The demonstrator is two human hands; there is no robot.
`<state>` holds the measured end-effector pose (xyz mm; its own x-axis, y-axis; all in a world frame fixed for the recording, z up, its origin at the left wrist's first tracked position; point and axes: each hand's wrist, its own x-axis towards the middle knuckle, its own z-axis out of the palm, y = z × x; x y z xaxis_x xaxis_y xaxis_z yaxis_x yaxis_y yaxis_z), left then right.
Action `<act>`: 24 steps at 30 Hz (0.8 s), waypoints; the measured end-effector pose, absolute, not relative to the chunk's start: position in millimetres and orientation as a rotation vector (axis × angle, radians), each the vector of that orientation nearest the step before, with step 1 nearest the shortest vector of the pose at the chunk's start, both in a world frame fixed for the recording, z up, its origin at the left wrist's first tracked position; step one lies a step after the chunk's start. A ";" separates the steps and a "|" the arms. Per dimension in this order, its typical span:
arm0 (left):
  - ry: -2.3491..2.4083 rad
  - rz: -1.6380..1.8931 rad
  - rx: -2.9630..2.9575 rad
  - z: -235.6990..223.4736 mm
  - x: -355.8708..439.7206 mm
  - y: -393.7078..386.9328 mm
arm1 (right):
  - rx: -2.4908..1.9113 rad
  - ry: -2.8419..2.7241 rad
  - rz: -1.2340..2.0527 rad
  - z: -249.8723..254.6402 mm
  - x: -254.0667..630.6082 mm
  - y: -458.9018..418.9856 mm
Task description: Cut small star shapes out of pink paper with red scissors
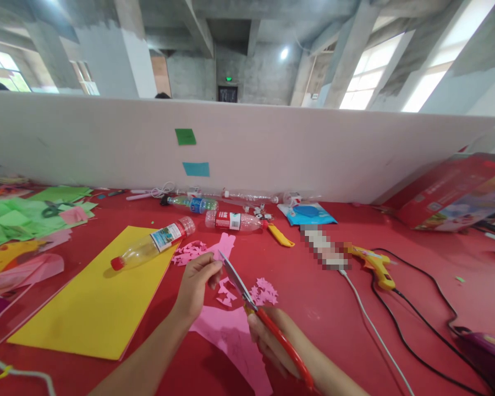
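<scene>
My left hand (198,280) is closed in a pinch, apparently on a piece of pink paper (226,243) that shows just beyond the fingertips. My right hand (278,333) grips red-handled scissors (235,278). Their blades look nearly together and point up and left, with the tips beside my left fingers. Small cut pink scraps (264,291) lie right of the blades, and another pile of pink cutouts (190,253) lies beyond my left hand. Below both hands is a larger pink sheet (235,338) with faint drawn lines.
A yellow sheet (94,297) bears a clear plastic bottle (144,254). Further bottles, including a red-labelled one (235,221), lie near the white partition (272,146). At right are a yellow glue gun (373,264), its cord and a white cable (365,313). Green paper (16,217) is heaped at left.
</scene>
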<state>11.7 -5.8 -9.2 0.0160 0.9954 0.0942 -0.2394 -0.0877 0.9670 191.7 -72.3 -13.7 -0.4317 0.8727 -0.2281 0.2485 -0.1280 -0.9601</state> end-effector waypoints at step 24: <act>0.897 1.524 0.926 -8.5 9.0 -2.4 | -1.230 -1.502 1.733 -16.0 191.8 -68.6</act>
